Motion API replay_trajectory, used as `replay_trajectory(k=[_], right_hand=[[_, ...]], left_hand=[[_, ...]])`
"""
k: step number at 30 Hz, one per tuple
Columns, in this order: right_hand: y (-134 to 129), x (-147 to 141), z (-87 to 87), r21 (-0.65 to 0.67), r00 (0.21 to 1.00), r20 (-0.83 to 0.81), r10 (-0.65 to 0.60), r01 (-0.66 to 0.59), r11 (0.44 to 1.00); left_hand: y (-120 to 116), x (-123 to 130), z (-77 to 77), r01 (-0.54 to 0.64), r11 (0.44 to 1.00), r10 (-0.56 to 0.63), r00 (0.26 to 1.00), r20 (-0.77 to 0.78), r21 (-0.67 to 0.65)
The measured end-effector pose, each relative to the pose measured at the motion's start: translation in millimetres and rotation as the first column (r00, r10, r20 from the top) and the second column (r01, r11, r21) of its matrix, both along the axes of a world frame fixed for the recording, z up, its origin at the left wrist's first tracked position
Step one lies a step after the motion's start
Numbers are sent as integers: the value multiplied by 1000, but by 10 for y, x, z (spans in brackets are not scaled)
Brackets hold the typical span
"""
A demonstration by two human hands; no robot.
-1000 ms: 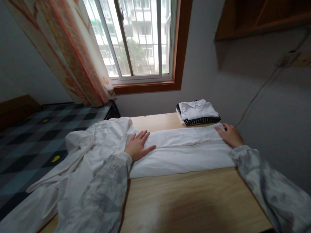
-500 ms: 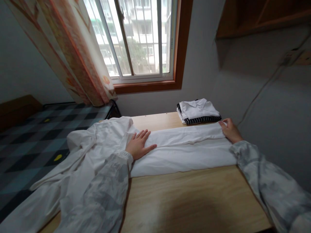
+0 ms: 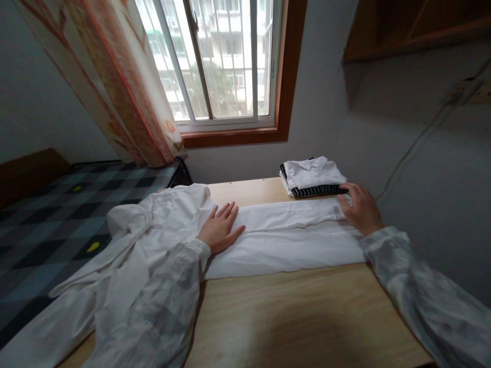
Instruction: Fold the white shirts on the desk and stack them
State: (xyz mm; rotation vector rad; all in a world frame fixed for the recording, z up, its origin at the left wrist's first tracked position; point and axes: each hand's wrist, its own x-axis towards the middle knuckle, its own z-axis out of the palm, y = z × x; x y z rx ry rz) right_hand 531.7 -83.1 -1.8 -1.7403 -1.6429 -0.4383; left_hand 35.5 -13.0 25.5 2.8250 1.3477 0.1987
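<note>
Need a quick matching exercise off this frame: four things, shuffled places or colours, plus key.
1. Left hand
2. Right hand
3. Stack of folded clothes
4. Checked bed cover

A. On the table's far side
B. At the white garment's right end
C. Blue-grey and black
D. Palm down near the garment's middle

Pairs: 1-D, 2-B, 3-A, 4-C

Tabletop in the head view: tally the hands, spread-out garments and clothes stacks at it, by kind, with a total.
Hands: 2 (left hand, right hand)
Spread-out white garment: 1
Stack of folded clothes: 1 (the pieces within it cannot be counted for sure)
Total: 4
</note>
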Motion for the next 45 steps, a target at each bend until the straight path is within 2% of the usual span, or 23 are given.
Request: replay_trajectory(k=[2, 4, 6, 8, 11, 17, 21, 28, 31, 36, 39, 42, 45], right_hand=[[-127, -441, 57, -63, 969, 33, 245, -242, 968], [-213, -832, 13, -187, 913, 43, 406, -392, 901], [-247, -1078, -101, -301, 887, 21, 461, -433, 849], [-234, -1130, -231, -399, 882, -11, 471, -436, 807], [-186, -887, -376, -484, 901, -17, 434, -387, 784], [-270, -10, -493, -538, 971, 90, 220, -139, 831], [-360, 330, -548, -519, 979, 146, 144, -48, 853], [-356, 496, -679, -449, 992, 98, 73, -21, 893], [-345, 514, -713, -422, 995, 75, 64, -26, 906], [-372, 485, -675, -399, 1000, 19, -4, 12, 917], [-399, 474, -623, -381, 996, -32, -82, 63, 922], [-408, 509, -592, -337, 991, -71, -117, 86, 937], [-397, 564, -603, -311, 993, -38, -111, 94, 946]], left_hand=[[-100, 121, 40, 100, 994, -102, 994, 40, 40], [-194, 244, 26, 186, 981, -189, 980, 61, 45], [-251, 322, -35, 225, 974, -225, 973, 60, -1], [-263, 328, -113, 225, 973, -221, 974, 56, -58], [-236, 244, -191, 184, 979, -180, 982, 50, -90], [-244, 78, -199, 49, 995, -48, 999, 6, -84], [-274, -6, -197, -76, 995, 74, 997, -23, -69], [-276, -203, -226, -267, 963, 266, 962, -58, -21], [-243, -326, -189, -329, 944, 328, 941, -82, 1], [-127, -559, 53, -381, 924, 381, 908, -172, 32], [-18, -698, 242, -431, 900, 436, 887, -152, 70], [117, -857, 380, -556, 829, 550, 830, -95, -55], [232, -1003, 434, -568, 796, 567, 821, -67, -212]])
